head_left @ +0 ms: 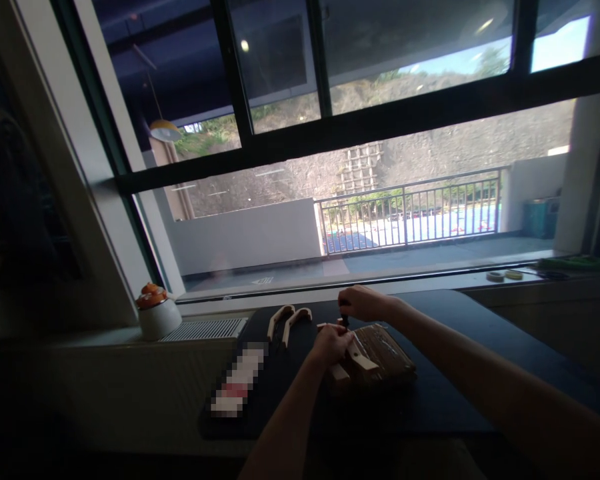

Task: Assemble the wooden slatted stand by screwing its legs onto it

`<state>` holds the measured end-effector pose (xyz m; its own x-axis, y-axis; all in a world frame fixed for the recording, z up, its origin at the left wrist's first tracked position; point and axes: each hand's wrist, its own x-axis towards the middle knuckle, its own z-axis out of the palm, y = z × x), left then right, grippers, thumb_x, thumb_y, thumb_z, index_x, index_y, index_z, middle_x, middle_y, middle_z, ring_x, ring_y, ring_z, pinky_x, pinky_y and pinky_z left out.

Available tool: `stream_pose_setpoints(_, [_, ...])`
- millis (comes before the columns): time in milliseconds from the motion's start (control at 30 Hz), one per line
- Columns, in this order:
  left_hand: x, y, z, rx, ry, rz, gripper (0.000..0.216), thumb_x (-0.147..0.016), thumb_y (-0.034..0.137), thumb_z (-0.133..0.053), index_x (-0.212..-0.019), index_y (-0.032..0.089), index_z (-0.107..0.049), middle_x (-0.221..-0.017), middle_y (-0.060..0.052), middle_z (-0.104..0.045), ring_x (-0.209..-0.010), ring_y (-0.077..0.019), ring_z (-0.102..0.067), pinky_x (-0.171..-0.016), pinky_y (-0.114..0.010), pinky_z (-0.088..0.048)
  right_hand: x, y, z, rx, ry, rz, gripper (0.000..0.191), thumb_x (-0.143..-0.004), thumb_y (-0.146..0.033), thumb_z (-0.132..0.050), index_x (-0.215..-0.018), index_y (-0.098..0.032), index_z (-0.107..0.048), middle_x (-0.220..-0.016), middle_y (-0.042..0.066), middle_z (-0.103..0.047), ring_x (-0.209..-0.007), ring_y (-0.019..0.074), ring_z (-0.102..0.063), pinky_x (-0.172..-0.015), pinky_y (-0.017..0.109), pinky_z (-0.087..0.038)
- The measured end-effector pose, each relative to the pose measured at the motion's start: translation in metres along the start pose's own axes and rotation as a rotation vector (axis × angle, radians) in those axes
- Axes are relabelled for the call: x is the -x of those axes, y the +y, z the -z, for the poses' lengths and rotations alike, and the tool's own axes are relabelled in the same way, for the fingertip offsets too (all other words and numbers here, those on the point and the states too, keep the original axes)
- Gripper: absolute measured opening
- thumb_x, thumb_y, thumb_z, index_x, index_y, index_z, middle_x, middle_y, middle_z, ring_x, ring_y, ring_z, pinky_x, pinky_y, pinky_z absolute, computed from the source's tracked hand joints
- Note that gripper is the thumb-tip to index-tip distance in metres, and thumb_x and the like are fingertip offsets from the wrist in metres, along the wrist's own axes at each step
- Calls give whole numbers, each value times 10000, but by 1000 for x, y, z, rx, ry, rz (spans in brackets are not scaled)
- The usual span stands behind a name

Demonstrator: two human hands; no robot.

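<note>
My left hand [333,345] presses a pale, angled wooden piece [363,360] against a brown wooden block [393,350], its fingers closed around the far end of the piece. Above those fingertips, my right hand [364,303] is closed in a fist around a dark, upright tool [345,322]. The tool points down at the wood; its tip is hidden and its kind is unclear. Another flat, pale piece [339,373] lies at the block's left side. Two curved wooden pieces, one at the left [279,323] and its neighbour [298,323], rest beyond my left hand.
The block sits on a dark table [460,353] below a large window. On the table's left is a pixelated rectangular item [239,380]. A white pot with an orange lid [157,313] stands on the sill beside a vent grille [205,329]. Tape-like rings [513,274] lie at the right sill.
</note>
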<state>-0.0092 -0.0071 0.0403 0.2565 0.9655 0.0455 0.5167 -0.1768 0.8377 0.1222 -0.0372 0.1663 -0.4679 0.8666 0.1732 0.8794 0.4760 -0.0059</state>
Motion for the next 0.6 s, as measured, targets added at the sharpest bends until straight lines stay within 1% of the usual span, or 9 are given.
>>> stream_pose_setpoints(133, [3,2,1,-2,16,-17,309,-791,415,-585,-816,132,-707,-527,5,-578,-441,-89,-484,-462,-184,-381,0,-3,-3,24,40,-72,368,-876,-388,-477,-914,-101,-704,-898,162,-690,-839,248,-636,-663,272,-418])
stream_pose_setpoints(200, [4,5,2,-2,13,-30,304,-797,404,-578,-797,127,-706,-519,6,-568,-434,-88,-478,-453,-185,-379,-1,-1,2,25,41,-79,360,-851,-405,-508,-923,-118,-712,-896,157,-694,-839,261,-638,-660,284,-424])
stream_pose_setpoints(300, [4,6,2,10,-8,-35,296,-811,378,-559,-789,120,-701,-502,12,-547,-409,-83,-456,-428,-187,-369,-3,3,8,-4,33,-33,260,-807,-312,-560,-1001,-214,-702,-927,69,-707,-828,200,-640,-672,237,-421])
stream_pose_setpoints(367, [3,5,2,27,-23,-29,284,-819,355,-545,-793,116,-696,-495,18,-532,-392,-79,-438,-410,-189,-358,-4,3,6,-21,42,-22,243,-823,-259,-533,-1001,-236,-696,-934,36,-707,-831,166,-638,-683,208,-411])
stream_pose_setpoints(433, [1,4,1,46,-33,-21,272,-823,335,-537,-793,112,-689,-494,22,-522,-381,-76,-426,-402,-191,-352,-5,1,1,-19,69,-53,242,-857,-268,-495,-974,-192,-693,-936,67,-701,-858,183,-635,-697,220,-410])
stream_pose_setpoints(500, [1,4,1,61,-32,-16,264,-827,320,-529,-792,110,-685,-494,26,-515,-382,-74,-424,-408,-193,-360,-5,-4,-5,-3,104,-105,291,-882,-323,-472,-987,-143,-675,-944,122,-689,-884,231,-631,-707,263,-416])
stream_pose_setpoints(600, [1,4,1,66,-28,-25,257,-825,305,-527,-762,110,-682,-480,31,-499,-390,-76,-434,-423,-194,-370,-6,-8,-4,16,124,-152,362,-868,-396,-486,-986,-108,-670,-926,171,-679,-882,294,-628,-693,318,-425])
